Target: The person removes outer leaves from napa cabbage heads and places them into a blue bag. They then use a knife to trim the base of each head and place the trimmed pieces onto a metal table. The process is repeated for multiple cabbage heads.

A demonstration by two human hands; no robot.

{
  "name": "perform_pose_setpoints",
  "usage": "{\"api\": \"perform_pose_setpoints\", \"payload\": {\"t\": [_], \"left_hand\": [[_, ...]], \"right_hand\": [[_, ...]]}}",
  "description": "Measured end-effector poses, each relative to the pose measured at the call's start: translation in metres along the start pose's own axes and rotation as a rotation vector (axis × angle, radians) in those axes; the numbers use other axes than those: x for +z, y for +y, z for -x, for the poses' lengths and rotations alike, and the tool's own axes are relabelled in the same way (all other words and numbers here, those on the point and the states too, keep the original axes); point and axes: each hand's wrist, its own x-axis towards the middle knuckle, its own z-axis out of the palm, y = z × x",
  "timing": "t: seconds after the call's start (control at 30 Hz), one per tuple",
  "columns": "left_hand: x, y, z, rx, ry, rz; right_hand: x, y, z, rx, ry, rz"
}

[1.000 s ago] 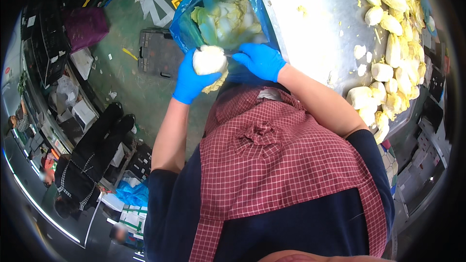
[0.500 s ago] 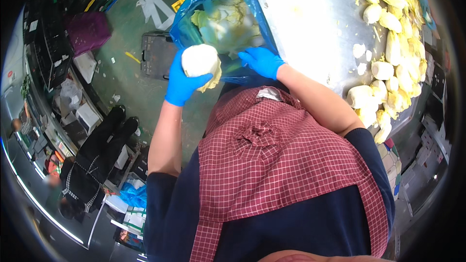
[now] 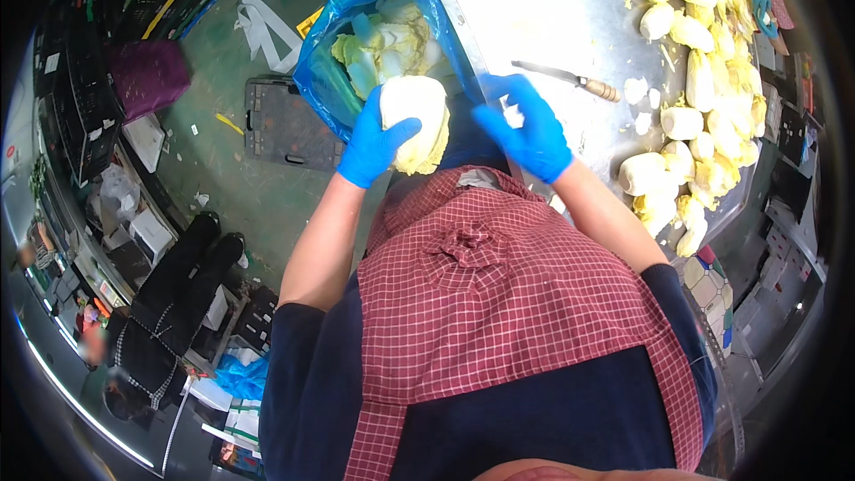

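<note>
My left hand (image 3: 372, 144), in a blue glove, is wrapped round a pale napa cabbage (image 3: 415, 120) in front of my apron. My right hand (image 3: 530, 129), also gloved in blue, is held over the edge of the metal table (image 3: 583, 31) with its fingers apart. A small white scrap (image 3: 511, 112) shows between its thumb and fingers; I cannot tell whether it touches the glove. Just beyond that hand, a knife with a wooden handle (image 3: 598, 88) lies on the table. Below the table's left edge, a blue plastic bag (image 3: 312, 67) holds loose cabbage leaves (image 3: 387, 46).
Many trimmed cabbages (image 3: 681, 123) are piled along the table's right side. A dark plastic crate lid (image 3: 289, 125) and white strips (image 3: 267, 28) lie on the green floor. Another person in dark clothes (image 3: 156, 321) is at the left; another's blue-gloved hand (image 3: 760, 2) shows top right.
My left hand has carried the cabbage rightward, closer to my body. My right hand has moved from the bag to the table edge, its fingers spreading. The knife has come into sight.
</note>
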Motion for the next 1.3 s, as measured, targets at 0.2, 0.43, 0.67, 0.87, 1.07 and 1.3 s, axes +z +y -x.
{"api": "perform_pose_setpoints", "payload": {"t": [0.2, 0.43, 0.67, 0.87, 1.07, 1.3], "left_hand": [[-0.009, -0.004, -0.013, -0.020, 0.003, -0.047], [-0.034, -0.028, -0.047, -0.112, 0.219, -0.096], [-0.096, -0.104, -0.063, -0.192, 0.546, -0.539], [-0.040, -0.088, -0.037, -0.072, 0.438, -0.355], [0.014, -0.032, -0.033, -0.181, 0.531, 0.945], [-0.004, -0.064, -0.025, -0.193, 0.637, 0.530]], "right_hand": [[0.059, -0.010, -0.042, 0.080, -0.298, -0.423], [0.087, -0.002, -0.040, 0.029, -0.097, -0.282], [0.111, 0.014, -0.052, 0.004, 0.180, -0.488], [0.132, 0.023, -0.069, 0.044, 0.328, -0.569], [0.129, 0.001, -0.044, 0.113, 0.032, -0.275], [0.133, 0.015, -0.041, -0.021, -0.160, -0.163]]}}
